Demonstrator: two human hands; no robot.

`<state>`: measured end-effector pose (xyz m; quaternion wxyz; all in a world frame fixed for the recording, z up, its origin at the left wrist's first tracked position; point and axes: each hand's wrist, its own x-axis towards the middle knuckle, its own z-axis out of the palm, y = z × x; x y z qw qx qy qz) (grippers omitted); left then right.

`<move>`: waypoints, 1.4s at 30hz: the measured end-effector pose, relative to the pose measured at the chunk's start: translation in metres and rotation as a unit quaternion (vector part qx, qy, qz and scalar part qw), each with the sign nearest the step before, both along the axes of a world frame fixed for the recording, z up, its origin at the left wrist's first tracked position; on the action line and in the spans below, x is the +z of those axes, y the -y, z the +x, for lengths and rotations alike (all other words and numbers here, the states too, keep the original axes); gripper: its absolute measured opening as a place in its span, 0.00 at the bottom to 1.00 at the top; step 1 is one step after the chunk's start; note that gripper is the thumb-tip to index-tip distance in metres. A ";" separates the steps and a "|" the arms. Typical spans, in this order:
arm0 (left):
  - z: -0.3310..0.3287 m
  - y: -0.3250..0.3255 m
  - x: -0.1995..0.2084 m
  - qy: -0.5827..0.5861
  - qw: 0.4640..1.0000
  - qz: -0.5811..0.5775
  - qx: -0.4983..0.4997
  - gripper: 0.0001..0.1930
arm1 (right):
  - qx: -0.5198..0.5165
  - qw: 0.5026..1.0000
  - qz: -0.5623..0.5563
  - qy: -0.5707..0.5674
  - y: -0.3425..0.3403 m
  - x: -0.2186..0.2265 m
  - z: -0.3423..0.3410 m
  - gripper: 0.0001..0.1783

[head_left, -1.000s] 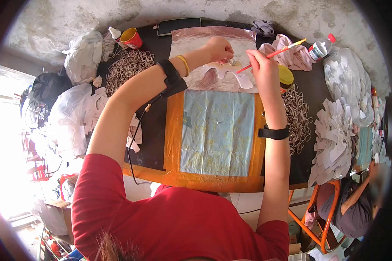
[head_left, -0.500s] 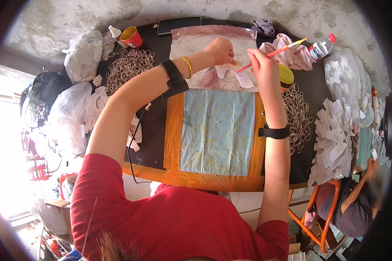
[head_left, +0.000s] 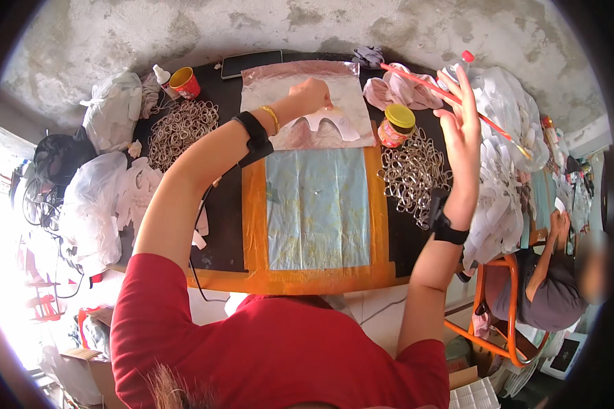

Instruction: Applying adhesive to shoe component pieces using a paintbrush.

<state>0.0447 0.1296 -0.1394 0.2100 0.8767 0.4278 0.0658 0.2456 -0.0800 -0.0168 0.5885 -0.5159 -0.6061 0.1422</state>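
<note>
My left hand (head_left: 308,97) is closed over a clear plastic sheet (head_left: 259,102) at the far middle of the table. Its fingertips pinch at the top edge of a white cut-out piece (head_left: 348,128) with a curved lower edge. My right hand (head_left: 461,112) is raised to the right, its fingers stretched upward. A thin red paintbrush (head_left: 423,83) lies across it, gripped between thumb and fingers. The brush's yellowish end hangs down to the right, its plain red end pointing up and left. Between my hands stands a jar with a yellow lid (head_left: 400,117).
Metal rings lie heaped at left (head_left: 183,134) and right (head_left: 416,170). White cut pieces (head_left: 494,211) are stacked at the right edge. A blue cloth (head_left: 318,211) is framed by orange tape. A red cup (head_left: 185,83) and a phone (head_left: 252,64) stand behind. A co-worker (head_left: 556,279) sits at right.
My right hand has moved right, away from the white piece, and the brush has swung so its yellowish end points down. My left hand stays at the piece. The whole view has shifted.
</note>
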 end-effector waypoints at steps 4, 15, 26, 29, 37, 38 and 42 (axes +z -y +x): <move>0.003 -0.017 -0.008 0.003 0.999 0.010 -0.043 0.13 | -0.064 0.998 -0.028 -0.001 0.029 -0.008 0.026 0.28; 0.005 0.008 -0.001 0.145 0.982 0.121 -0.025 0.12 | -0.217 0.970 -0.063 0.089 0.070 -0.014 0.014 0.19; 0.010 0.040 0.012 0.161 0.983 0.077 -0.051 0.12 | -0.200 0.980 0.003 -0.016 0.066 -0.036 0.017 0.14; 0.034 0.086 0.014 0.169 0.957 0.143 -0.188 0.09 | -0.213 0.976 -0.021 0.036 0.060 -0.045 0.019 0.12; 0.036 0.128 -0.001 0.216 0.939 0.007 -0.268 0.09 | -0.193 0.972 -0.039 0.131 0.027 -0.063 0.017 0.12; 0.035 0.129 -0.001 0.215 0.935 -0.022 -0.280 0.09 | -0.183 0.972 -0.045 0.141 0.022 -0.069 0.022 0.11; 0.027 0.133 -0.003 0.172 0.944 -0.018 -0.281 0.09 | -0.155 0.976 -0.080 0.129 0.012 -0.082 0.023 0.11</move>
